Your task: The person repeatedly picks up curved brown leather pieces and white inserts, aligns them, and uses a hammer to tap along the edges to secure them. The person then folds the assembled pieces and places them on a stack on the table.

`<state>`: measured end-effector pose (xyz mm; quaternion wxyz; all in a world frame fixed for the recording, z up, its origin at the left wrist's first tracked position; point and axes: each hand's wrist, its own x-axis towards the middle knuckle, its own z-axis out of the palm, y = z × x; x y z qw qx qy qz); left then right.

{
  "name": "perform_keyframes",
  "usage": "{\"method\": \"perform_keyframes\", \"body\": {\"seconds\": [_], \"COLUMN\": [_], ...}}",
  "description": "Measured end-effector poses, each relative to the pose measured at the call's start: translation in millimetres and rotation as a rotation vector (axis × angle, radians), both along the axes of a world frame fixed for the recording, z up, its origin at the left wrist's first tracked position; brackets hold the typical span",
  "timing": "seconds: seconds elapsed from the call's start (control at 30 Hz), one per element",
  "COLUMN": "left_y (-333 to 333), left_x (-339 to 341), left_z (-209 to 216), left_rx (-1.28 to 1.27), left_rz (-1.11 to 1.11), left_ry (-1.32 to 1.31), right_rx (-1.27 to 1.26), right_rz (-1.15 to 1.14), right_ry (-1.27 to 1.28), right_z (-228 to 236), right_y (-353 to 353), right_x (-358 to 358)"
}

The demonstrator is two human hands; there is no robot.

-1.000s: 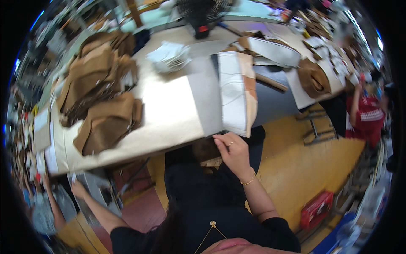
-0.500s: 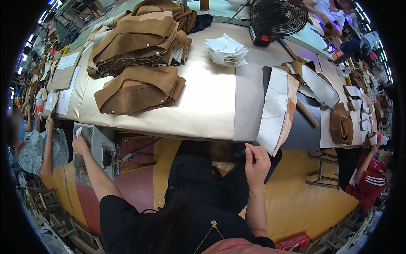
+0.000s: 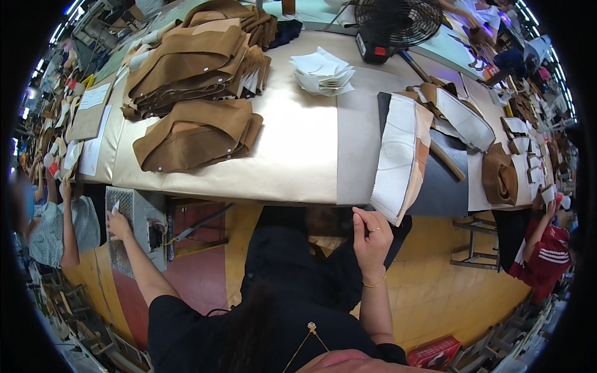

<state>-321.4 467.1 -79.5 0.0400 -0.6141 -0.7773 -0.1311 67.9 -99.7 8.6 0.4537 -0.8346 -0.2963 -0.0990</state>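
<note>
On the left, my left hand (image 3: 118, 225) is over a grey mesh-topped metal box (image 3: 119, 250) beside the table, with a small white piece (image 3: 115, 206) at its fingertips. My right hand (image 3: 373, 241) is at the table's front edge, fingers curled and thumb and forefinger together; whatever they may hold is too small to make out. Just beyond it lies a long shoe-upper-like leather piece (image 3: 398, 155) with a white lining and tan edge, its near end overhanging the table edge. Under it is a dark mat (image 3: 449, 198).
Stacks of brown leather pieces (image 3: 186, 68) and a smaller pile (image 3: 196, 135) lie left on the table (image 3: 298, 168). White pieces (image 3: 321, 71), a black fan (image 3: 398, 22) and a hammer-like wooden handle (image 3: 448, 161) lie beyond and right. Co-workers sit at both sides.
The view has shifted slightly, moving the table's contents a little left. My left hand is a bit lower over the metal box, its fingers less bunched. My right hand stays near the edge.
</note>
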Motion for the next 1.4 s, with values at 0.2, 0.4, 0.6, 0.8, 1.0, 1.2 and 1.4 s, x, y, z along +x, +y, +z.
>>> {"method": "perform_keyframes", "body": {"seconds": [0.2,0.4,0.6,0.8,1.0,1.2,1.4], "left_y": [9.8,-128.9,-290.9,-414.7,-431.4,-422.3,-403.1], "left_x": [90.0,319.1,464.7,549.3,592.5,597.4,584.9], "left_z": [27.8,141.2,133.8,109.3,101.7,125.1,175.4], "left_rx": [0.499,0.641,0.285,-0.295,-0.435,-0.127,-0.279], "left_rz": [-0.304,-1.143,-1.917,-2.042,-1.914,-2.56,-2.69], "left_ry": [-0.194,-0.691,-0.628,-0.472,-0.55,0.058,0.223], "right_rx": [0.022,0.121,0.25,0.157,0.125,-0.048,-0.25], "right_rz": [0.01,0.051,-0.023,-0.307,-0.353,-0.339,-0.536], "right_ry": [-0.016,0.108,0.161,0.199,0.108,0.035,-0.221], "right_z": [3.4,10.4,21.8,21.7,35.8,32.4,15.9], "right_y": [0.0,-7.3,-41.1,-93.0,-135.7,-171.2,-194.6], "right_x": [1.8,1.8,2.2,37.9,110.7,212.4,316.1]}}
